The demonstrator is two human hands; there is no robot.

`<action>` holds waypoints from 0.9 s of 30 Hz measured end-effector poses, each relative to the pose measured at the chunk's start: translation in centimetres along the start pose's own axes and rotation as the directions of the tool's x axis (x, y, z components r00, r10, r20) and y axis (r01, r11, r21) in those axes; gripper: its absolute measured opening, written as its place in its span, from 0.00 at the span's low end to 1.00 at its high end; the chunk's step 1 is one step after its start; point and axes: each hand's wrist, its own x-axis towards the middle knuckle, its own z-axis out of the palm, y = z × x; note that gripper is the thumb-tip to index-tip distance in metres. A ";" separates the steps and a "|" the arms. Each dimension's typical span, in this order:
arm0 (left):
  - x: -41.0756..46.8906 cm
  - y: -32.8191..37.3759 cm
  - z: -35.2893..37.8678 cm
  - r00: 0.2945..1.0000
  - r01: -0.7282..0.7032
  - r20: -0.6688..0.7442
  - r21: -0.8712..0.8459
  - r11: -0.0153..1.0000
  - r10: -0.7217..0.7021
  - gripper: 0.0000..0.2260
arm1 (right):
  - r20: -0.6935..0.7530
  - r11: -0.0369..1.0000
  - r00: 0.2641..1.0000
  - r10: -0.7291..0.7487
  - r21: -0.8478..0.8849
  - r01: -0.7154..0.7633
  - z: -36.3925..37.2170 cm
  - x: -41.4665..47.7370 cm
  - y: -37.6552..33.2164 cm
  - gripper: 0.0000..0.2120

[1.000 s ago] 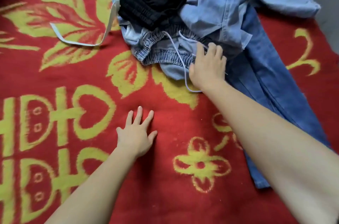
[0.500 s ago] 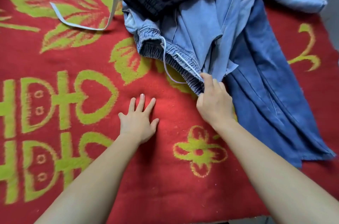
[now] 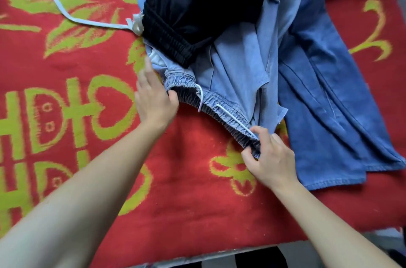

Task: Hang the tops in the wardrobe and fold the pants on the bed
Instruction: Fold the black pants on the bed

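Bed blanket [image 3: 180, 191], red and yellow, fills the lower frame. Right hand [image 3: 272, 158], lower right of centre: fingers pinch the right end of the elastic waistband of the light blue pants [image 3: 237, 65]. Left hand [image 3: 153, 100], centre: thumb touches the waistband's left end, fingers fairly straight; cannot tell whether it grips. Beyond: black garment [image 3: 197, 4] lies on the pants, darker jeans [image 3: 329, 118] at right. Judgement: nothing folded, pile unsorted, tops not hung; first pants only being laid out.

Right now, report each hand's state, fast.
Left hand: open, fingers straight, thumb touching the gathered elastic waistband of the light blue denim pants.
Right hand: closed, pinching the same waistband's other end.
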 end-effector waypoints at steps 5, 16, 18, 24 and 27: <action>5.9 2.2 -1.2 0.949 -0.295 0.164 0.174 0.939 0.268 0.50 | 0.300 0.984 0.953 0.036 -0.175 0.018 0.0 1.5 1.6 0.24; 2.6 -4.7 -0.2 0.839 -0.317 0.499 0.122 0.941 0.218 0.42 | 0.033 0.986 0.995 -0.095 0.143 0.089 -1.3 16.2 -10.5 0.18; 0.5 -6.4 0.1 0.854 -0.307 0.473 0.118 0.944 0.219 0.42 | 0.249 0.969 0.957 0.148 0.159 -0.191 0.7 19.4 -13.5 0.27; -2.7 -9.0 -0.3 0.893 -0.125 0.418 -0.121 0.985 0.164 0.24 | 0.379 0.561 0.852 0.360 0.642 -0.522 2.8 20.5 -15.8 0.18; -3.5 -8.0 -1.4 0.980 0.130 0.182 -0.257 0.958 -0.084 0.22 | 0.535 0.136 0.794 0.289 0.798 -0.588 0.3 16.4 -14.8 0.05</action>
